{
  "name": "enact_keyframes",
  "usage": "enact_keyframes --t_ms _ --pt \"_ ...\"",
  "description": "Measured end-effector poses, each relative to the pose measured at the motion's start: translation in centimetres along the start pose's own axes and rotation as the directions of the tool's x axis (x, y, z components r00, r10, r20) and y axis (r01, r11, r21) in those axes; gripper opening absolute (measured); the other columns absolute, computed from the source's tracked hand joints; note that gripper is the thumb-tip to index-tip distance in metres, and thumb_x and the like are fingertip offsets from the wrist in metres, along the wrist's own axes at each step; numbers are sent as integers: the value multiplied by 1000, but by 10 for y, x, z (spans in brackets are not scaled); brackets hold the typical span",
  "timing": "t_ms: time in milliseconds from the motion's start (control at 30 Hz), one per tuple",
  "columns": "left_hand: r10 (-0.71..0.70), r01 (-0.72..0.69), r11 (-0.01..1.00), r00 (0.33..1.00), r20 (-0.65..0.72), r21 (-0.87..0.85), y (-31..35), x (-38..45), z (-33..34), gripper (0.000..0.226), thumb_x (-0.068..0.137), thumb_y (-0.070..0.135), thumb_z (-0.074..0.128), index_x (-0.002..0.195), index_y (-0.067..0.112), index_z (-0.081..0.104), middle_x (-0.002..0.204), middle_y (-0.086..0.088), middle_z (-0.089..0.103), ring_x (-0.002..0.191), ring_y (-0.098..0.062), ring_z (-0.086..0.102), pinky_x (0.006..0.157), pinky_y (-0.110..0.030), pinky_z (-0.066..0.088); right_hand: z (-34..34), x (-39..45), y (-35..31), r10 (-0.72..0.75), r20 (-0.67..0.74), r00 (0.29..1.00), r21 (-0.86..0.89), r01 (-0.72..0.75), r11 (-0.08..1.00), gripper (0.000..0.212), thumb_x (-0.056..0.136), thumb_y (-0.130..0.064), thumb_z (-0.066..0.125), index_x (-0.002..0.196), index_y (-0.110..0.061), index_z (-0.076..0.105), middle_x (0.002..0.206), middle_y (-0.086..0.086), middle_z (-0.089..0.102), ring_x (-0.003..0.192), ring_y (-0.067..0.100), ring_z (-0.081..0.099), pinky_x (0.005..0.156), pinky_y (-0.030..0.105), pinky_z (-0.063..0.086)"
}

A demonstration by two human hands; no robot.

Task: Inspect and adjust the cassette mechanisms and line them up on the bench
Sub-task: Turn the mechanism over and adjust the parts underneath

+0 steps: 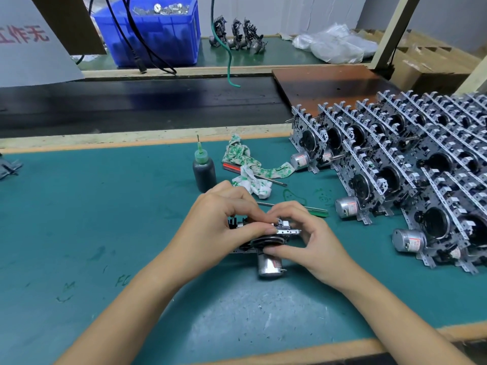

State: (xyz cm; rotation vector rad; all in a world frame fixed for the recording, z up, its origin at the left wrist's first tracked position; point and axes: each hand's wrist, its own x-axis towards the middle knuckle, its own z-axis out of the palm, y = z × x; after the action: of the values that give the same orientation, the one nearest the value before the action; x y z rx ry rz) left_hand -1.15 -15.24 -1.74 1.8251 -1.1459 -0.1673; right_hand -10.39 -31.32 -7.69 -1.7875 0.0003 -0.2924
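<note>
One cassette mechanism (268, 262) lies on the green bench mat (105, 219) near the middle, its silver motor pointing toward me. My left hand (224, 219) grips its left and top side, thumb on the metal frame. My right hand (303, 238) holds its right side, fingers curled over the top and thumb under the black flywheel. Much of the mechanism is hidden by my fingers. Several finished mechanisms (395, 164) stand upright in slanted rows at the right of the bench.
A dark bottle with a green needle tip (204, 172) stands just beyond my hands, beside a crumpled green-and-white cloth (247, 167) and a red-handled screwdriver (237, 167). A green-handled tool (303, 208) lies right of my hands. A blue bin (155, 35) sits beyond a black conveyor belt (131, 101).
</note>
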Motion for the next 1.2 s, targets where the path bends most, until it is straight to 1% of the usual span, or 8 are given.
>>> enact_keyframes --t_ms 133,267,433,733,867,1033,1133,1200 --pt "-15 15 1000 1000 2 -1 -1 -1 0 19 70 36 70 79 22 78 68 14 59 75 -4 47 71 -12 34 -2 -2 -3 1 12 1000 -79 0 997 36 65 -17 79 99 -20 64 104 0 60 104 11 58 92 22 42" --pt "-15 15 1000 1000 -15 10 1 -1 1 17 71 37 69 83 28 76 70 17 58 76 -4 48 74 -17 35 -17 -13 0 -117 -33 993 -494 86 865 36 68 -48 73 101 -39 61 98 -18 62 99 2 54 89 24 42" --pt "-16 16 1000 1000 -21 20 -1 -2 2 15 73 37 70 84 28 76 69 18 58 77 -2 48 74 -18 34 -22 -15 2 -230 -4 973 -743 151 652 37 74 -54 61 81 -20 74 74 -8 63 77 12 56 70 34 47" --pt "-19 19 1000 1000 -22 5 -1 -2 1 17 71 39 69 84 30 75 69 18 59 76 -2 49 73 -15 35 -24 -17 -4 -184 -23 983 -620 130 773 36 81 -48 53 85 -20 75 80 -14 66 84 6 50 76 35 46" --pt "-38 39 999 999 -17 17 1 -2 2 18 70 36 69 82 26 77 70 16 61 78 -4 50 73 -14 35 -20 -18 -4 -188 6 982 -635 149 758 40 81 -50 54 81 -16 75 78 -14 64 83 9 50 76 36 47" --pt "-49 49 999 998 -29 -5 -1 -2 2 18 69 37 70 80 26 77 69 14 62 78 -7 52 71 -16 37 -21 -19 -10 -183 -65 981 -531 121 838 34 77 -53 56 97 -28 67 89 -18 61 89 4 53 83 30 45" --pt "-28 28 1000 999 -42 7 -1 -2 2 14 78 38 72 80 24 77 68 9 63 73 -9 54 66 -17 38 -18 -13 -23 -259 -140 956 -512 154 845 24 78 -51 57 94 -33 54 81 -14 54 78 3 51 72 20 42" --pt "-32 29 999 994 -100 -29 0 0 4 18 86 36 64 79 25 75 64 6 61 66 -8 54 61 -18 39 -14 -5 -35 -303 -77 950 -625 190 757 26 80 -51 55 84 -26 52 72 -19 44 67 3 42 62 19 37"
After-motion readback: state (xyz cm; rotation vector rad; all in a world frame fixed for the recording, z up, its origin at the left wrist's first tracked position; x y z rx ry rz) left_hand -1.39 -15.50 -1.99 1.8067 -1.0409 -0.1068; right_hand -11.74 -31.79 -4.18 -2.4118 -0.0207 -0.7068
